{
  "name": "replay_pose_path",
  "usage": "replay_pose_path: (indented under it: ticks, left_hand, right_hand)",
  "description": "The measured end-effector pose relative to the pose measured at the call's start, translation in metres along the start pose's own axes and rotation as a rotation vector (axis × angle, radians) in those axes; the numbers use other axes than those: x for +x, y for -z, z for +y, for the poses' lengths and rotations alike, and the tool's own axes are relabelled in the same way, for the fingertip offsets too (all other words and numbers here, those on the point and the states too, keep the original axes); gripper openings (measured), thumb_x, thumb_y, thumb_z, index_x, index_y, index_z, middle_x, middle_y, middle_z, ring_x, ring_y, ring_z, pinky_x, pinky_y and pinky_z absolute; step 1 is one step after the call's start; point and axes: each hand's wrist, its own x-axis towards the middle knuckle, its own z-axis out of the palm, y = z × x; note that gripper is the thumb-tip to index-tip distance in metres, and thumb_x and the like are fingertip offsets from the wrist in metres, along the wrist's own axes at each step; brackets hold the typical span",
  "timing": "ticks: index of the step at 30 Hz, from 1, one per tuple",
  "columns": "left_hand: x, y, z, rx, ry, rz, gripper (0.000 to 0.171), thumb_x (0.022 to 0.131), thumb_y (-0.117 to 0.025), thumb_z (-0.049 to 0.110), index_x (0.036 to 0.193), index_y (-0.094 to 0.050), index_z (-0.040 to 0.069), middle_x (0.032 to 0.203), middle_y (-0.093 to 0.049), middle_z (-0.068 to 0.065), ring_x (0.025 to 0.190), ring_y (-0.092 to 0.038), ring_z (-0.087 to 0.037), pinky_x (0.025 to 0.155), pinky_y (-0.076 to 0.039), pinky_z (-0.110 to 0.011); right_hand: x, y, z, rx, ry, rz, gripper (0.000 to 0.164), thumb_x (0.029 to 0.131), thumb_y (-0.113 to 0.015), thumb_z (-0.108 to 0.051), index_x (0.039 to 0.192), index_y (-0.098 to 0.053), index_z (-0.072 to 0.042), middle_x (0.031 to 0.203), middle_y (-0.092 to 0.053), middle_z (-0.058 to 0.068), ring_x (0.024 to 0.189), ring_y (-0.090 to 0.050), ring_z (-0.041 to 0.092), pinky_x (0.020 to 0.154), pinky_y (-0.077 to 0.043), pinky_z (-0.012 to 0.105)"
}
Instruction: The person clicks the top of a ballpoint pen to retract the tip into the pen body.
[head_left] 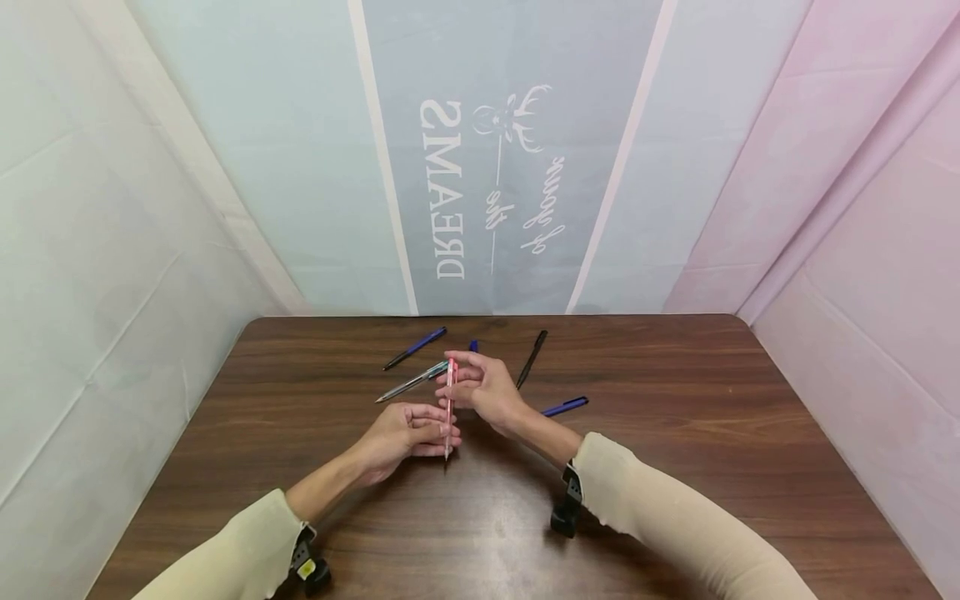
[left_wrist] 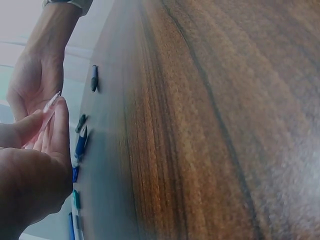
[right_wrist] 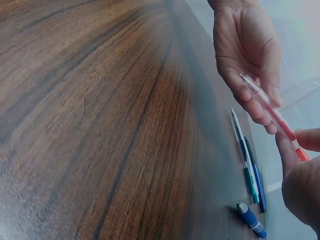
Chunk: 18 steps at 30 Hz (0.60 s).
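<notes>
Both hands hold a clear pen with red parts (head_left: pixel 450 406) above the wooden table, its tip towards the person. The left hand (head_left: pixel 401 437) pinches the tip half between thumb and fingers. Around the red rear end, the right hand (head_left: pixel 491 392) grips with thumb and fingertips. In the right wrist view the bare metal tip of the red pen (right_wrist: pixel 260 95) shows beside the left fingers. Just beyond the hands lies a clear pen with a teal end (head_left: pixel 408 384), partly hidden by the right hand.
Behind the hands on the table (head_left: pixel 675 467) lie a blue pen (head_left: pixel 416 347), a mostly hidden blue pen (head_left: pixel 473 345) and a black pen (head_left: pixel 532 358). Another blue pen (head_left: pixel 566 407) lies by the right wrist. A printed cloth (head_left: pixel 502 292) hangs at the table's far edge.
</notes>
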Motion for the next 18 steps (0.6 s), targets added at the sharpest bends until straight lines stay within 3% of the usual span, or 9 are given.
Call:
replay_pose_path:
  ticks: [11, 18]
  left_hand:
    - [-0.0024, -0.0001, -0.0018, 0.017, 0.006, 0.001, 0.036, 0.103, -0.063, -0.003, 0.132, -0.054, -0.023, 0.12, -0.072, -0.031, 0.104, -0.077, -0.025, 0.092, -0.063, -0.038]
    - [-0.0045, 0.0014, -0.0023, 0.028, 0.003, 0.003, 0.039, 0.103, -0.064, -0.002, 0.133, -0.053, -0.024, 0.115, -0.075, -0.027, 0.103, -0.077, -0.024, 0.091, -0.063, -0.038]
  right_hand:
    - [-0.0026, -0.0025, -0.0005, -0.035, 0.02, 0.003, 0.057, 0.095, -0.065, 0.015, 0.149, -0.052, 0.004, 0.126, -0.064, 0.04, 0.1, -0.078, 0.032, 0.088, -0.064, 0.04]
    - [-0.0039, -0.0045, 0.0021, -0.051, 0.04, -0.02, 0.066, 0.096, -0.065, 0.013, 0.157, -0.045, -0.001, 0.129, -0.062, 0.042, 0.11, -0.072, 0.048, 0.088, -0.064, 0.04]
